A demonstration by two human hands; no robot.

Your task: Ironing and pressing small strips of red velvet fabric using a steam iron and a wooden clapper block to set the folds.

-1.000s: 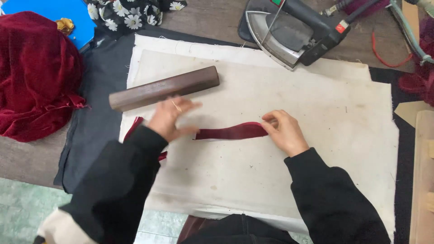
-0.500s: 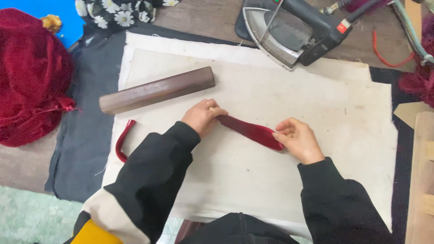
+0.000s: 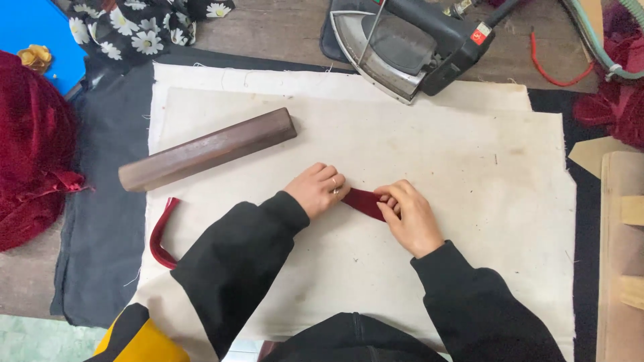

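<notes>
Head view, looking down on a pressing surface. The left hand [image 3: 315, 190] and right hand [image 3: 408, 216] meet at the centre of the frame over a narrow dark red velvet strip [image 3: 364, 202]. Both sets of fingers are closed on it: the left fingers curl over its left part, the right fingers pinch its right end. Only a short stretch of strip shows between the hands; the rest runs under the left sleeve and reappears as a curved tail [image 3: 161, 234] at lower left, lying across the edge of the cream pressing cloth [image 3: 483, 201].

Compared with the frame a second ago, the hands have drawn much closer together. The strip then lay stretched flat between widely spaced hands; half a second ago it ran slanted between them; now the visible span is short and slightly bunched. This suggests the strip is being fed or turned a little at a time through the fingers, not simply smoothed.

The dark wooden bar [image 3: 208, 149] lies at upper left of the cloth, as before, apart from both hands. The steam iron [image 3: 409, 47] rests tilted at top centre, untouched. A heap of red velvet [image 3: 30, 154] sits at the left edge.
</notes>
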